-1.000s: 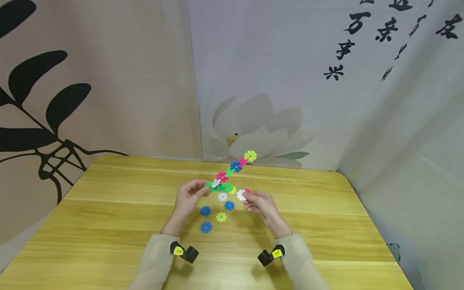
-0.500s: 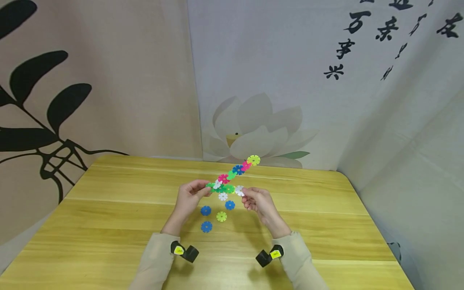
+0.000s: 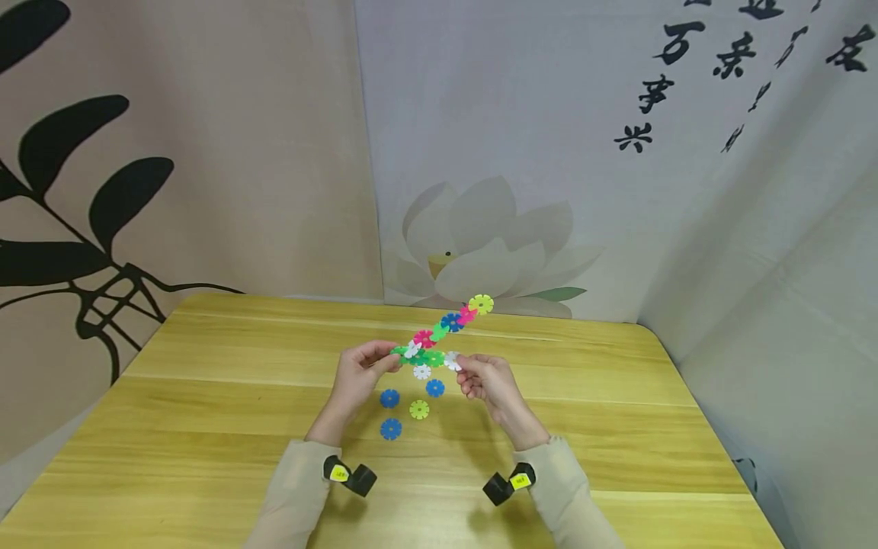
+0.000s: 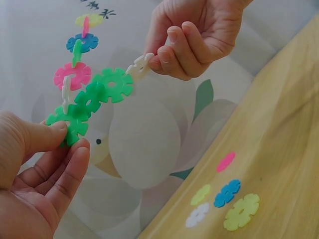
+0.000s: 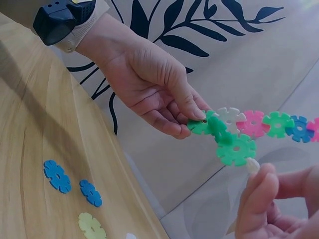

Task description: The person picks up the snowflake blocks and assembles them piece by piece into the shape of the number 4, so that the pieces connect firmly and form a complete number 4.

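1. Head view: with thumb and fingers of my left hand (image 3: 358, 374) I pinch the left end of the joined discs (image 3: 424, 338). From these fingers a green row goes rightward, and a many-coloured row goes up and away. My right hand (image 3: 495, 389) pinches a white disc (image 3: 451, 361) at the right end of the green row. Below and between my fingers, the wooden table (image 3: 583, 473) bears three blue discs (image 3: 391, 428), a yellow disc (image 3: 419, 409) and a loose white disc (image 3: 421, 372).

2. Left wrist view: my left thumb presses the end green disc (image 4: 70, 127) against the fingers under it. The white disc is between my right thumb and index finger — the other right fingers are curled, near to each other. Well below them lies a loose pink disc (image 4: 226, 162).

3. Right wrist view: the white disc shows almost edge-on before my right fingertips, touching the last green disc (image 5: 237, 149) — whether it sits in a notch, I cannot tell.
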Motion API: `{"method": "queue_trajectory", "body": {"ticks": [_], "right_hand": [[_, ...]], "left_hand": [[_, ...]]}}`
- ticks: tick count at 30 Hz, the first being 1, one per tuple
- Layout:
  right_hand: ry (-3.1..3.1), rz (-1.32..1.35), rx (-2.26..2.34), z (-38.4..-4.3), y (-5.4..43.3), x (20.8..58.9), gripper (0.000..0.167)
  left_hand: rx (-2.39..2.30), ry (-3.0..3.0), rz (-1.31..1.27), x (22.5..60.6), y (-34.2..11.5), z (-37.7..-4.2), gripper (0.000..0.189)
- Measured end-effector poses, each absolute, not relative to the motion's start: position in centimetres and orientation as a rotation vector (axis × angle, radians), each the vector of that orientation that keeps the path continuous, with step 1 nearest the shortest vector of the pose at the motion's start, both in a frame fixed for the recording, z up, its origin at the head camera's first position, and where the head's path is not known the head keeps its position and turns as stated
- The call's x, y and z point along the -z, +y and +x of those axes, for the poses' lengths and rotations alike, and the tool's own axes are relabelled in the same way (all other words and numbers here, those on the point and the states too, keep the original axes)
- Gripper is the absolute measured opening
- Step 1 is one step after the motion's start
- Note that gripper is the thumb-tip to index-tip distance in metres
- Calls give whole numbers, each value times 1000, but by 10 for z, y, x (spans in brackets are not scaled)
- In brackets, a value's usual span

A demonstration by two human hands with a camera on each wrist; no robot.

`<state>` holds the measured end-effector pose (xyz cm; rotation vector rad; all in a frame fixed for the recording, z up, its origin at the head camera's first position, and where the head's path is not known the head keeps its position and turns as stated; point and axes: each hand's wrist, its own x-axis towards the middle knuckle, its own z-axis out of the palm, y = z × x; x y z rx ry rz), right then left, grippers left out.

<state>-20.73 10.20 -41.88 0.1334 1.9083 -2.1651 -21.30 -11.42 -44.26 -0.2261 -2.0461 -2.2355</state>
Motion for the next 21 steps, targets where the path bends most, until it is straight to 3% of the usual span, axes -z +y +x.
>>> {"method": "queue_trajectory", "body": {"ticks": [6, 21], "right_hand": [[1904, 120, 2169, -206, 101, 419, 16], [1919, 121, 2163, -203, 97, 418, 15]], "left_hand": [[2172, -2003, -292, 447, -115, -212, 10], [2124, -2095, -178, 443, -111, -210, 13]]}}
